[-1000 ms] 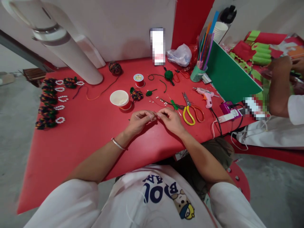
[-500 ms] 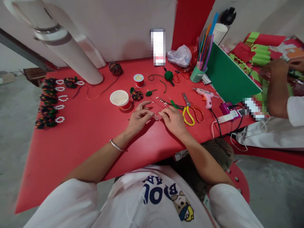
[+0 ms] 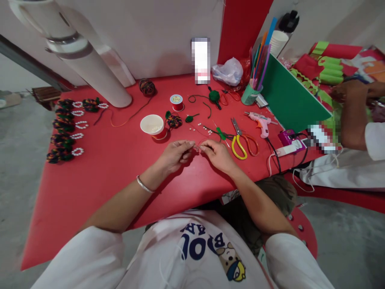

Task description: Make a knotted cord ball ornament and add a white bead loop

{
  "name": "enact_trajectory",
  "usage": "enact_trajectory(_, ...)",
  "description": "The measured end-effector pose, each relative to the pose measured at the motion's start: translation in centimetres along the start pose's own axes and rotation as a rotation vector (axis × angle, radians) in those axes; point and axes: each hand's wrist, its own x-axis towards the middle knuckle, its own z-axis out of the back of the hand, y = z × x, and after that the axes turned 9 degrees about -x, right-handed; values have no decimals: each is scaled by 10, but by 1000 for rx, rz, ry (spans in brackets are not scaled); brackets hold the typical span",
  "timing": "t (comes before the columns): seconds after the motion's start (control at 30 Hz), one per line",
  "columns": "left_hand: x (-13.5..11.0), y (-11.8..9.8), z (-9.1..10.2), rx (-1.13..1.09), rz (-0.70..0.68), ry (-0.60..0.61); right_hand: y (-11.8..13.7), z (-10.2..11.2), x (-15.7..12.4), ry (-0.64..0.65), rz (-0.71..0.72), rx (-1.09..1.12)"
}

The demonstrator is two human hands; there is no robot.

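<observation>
Red, smooth and faintly glossy, the table [image 3: 102, 176] lies under both hands and a scatter of craft supplies. Small, round, pale beads sit loose [image 3: 208, 131] beyond the fingers, near scissors [image 3: 238, 131] with yellow and orange looped handles. A cup [image 3: 160, 134], white inside and red outside, stands near a soft, dark multicoloured yarn piece [image 3: 175, 121]; behind them is a round spool [image 3: 177, 105]. At the far left, fuzzy yarn bundles [image 3: 63, 125] lie beside pearly bead loops [image 3: 78, 152].

Both forearms angle inward from the table's near edge. The left hand [image 3: 177, 155], palm turned inward, has its thumb and forefinger pinched narrow; the right hand [image 3: 217, 155] mirrors it, fingers curled. Between their tips is a tiny beaded strand [image 3: 197, 149], pinched from both sides; its finer detail is too small to tell.
</observation>
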Motion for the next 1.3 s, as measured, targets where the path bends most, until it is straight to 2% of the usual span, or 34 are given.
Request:
enact_trajectory(0.1,1,-2,1,-155,158,48,4,-2,-4,5,53,-77)
enact_trajectory(0.2,1,-1,-1,-166,163,16,10,-3,-7,-22,106,-166)
enact_trajectory(0.33,-3,4,-6,-46,46,-64,12,-2,-10,-71,154,-188)
enact_trajectory(0.43,-6,5,-11,58,-55,-74,10,-1,-9,-127,138,-194)
enact_trajectory(0.67,-7,5,-13,163,-94,-60,6,0,-6,-145,127,-131)
enact_trajectory(0.83,-3,9,-8,212,-159,-78,5,1,-4,-89,121,-80)
enact_trajectory(1.0,-1,13,-5,273,-279,-58,5,3,-4,4,104,-129)
enact_trajectory(1.3,2,12,2,377,-376,-11,6,3,-6,42,105,-209)
